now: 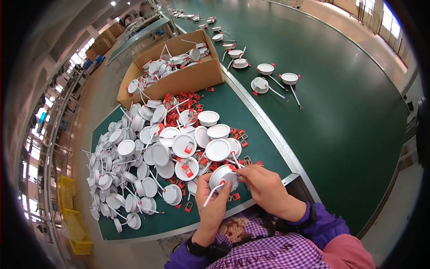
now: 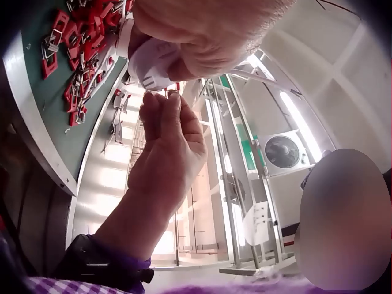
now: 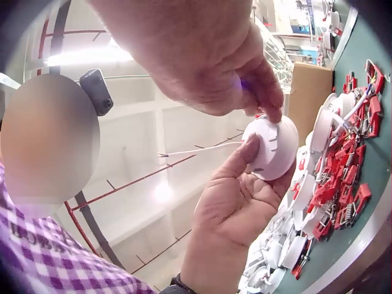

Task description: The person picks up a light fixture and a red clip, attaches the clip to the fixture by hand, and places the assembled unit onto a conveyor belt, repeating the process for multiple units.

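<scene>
Near the front edge of the table, my left hand grips a round white downlight, thumb on its back and fingers under its rim. A white cable sticks out of the light toward me. My right hand is at the light's far edge, its thumb and fingertips pinching a small red spring clip against the housing. Those fingertips hide most of the clip. Just beyond both hands lie loose red clips and more white downlights.
A big pile of downlights covers the table's left side. Behind it stands an open cardboard box full of lights. A metal rail divides the table from a green conveyor belt, where finished-looking lights with clips lie in a line.
</scene>
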{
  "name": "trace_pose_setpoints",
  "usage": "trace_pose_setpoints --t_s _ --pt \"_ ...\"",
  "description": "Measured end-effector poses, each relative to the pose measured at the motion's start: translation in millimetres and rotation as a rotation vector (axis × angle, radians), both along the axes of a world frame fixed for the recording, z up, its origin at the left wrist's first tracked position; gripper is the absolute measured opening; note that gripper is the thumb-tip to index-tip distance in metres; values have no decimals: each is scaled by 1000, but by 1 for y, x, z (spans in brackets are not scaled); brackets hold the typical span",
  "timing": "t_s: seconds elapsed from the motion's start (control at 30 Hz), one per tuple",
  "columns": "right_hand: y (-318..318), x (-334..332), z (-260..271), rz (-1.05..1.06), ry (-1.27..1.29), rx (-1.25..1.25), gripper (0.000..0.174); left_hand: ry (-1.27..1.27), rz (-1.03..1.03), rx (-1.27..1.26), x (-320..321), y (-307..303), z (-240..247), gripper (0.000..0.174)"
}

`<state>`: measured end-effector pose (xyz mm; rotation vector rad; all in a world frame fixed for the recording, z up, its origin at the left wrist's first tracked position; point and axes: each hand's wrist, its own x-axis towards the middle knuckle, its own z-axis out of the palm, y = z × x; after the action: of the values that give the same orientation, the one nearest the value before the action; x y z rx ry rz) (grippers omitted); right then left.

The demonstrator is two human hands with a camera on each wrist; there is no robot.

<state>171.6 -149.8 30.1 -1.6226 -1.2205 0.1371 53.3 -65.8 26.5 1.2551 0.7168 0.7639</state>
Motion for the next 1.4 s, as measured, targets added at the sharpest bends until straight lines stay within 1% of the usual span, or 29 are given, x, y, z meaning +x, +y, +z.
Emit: trace_pose_setpoints --t_s 0.1,0.23,0.3,0.33,0.4,0.53,0.6,0.63,0.67,0.73,0.87,0.93,1.03,1.17,1.23,1.27,1.33,1.37,1.4 --pt "-2 -3 0 -11 -52 -34 17 83 -1 39 -1 -1 4 31" --pt "-1 -6 -2 -5 -73 -70 17 119 3 104 -3 -3 3 31" --pt "-2 -7 -2 -7 -61 -88 18 142 1 272 -5 0 -6 31" --pt "-1 -8 -4 -5 -61 -90 18 143 3 269 -6 1 -7 31" --pt "0 -9 -9 -8 38 -8 19 166 -30 322 -9 4 -7 29" --pt "0 -10 -10 22 27 -13 22 184 -65 373 -12 5 -6 30" --pt "2 -14 -9 -9 -29 -4 21 85 19 154 -9 5 -2 31" --pt "2 -15 -8 -34 -51 -11 21 55 25 109 -7 7 -1 30" --pt "2 -15 -6 -34 -54 -11 21 52 25 109 -7 6 1 30" --pt "2 -12 -5 -16 -4 -19 19 138 -17 213 -7 3 5 30" --pt "2 -11 -3 14 33 -30 16 101 -5 171 -7 4 0 30" --pt "4 -14 -7 -4 99 25 13 107 -31 302 -10 7 -8 31" --pt "6 -16 -12 -5 180 38 13 116 -59 293 -11 11 -7 32" --pt "6 -14 -14 -23 101 70 12 135 -101 280 -13 10 0 34" --pt "7 -9 -18 42 108 84 18 157 -101 129 -18 11 3 36" --pt "6 -10 -15 29 101 81 18 149 -114 128 -21 12 4 36" --pt "5 -16 -5 68 383 -5 27 89 -94 32 -31 13 4 37" --pt "4 -17 -5 123 471 -72 36 34 -86 -54 -36 13 7 34" --pt "3 -19 -5 170 516 -141 39 21 -87 -58 -43 14 4 36"
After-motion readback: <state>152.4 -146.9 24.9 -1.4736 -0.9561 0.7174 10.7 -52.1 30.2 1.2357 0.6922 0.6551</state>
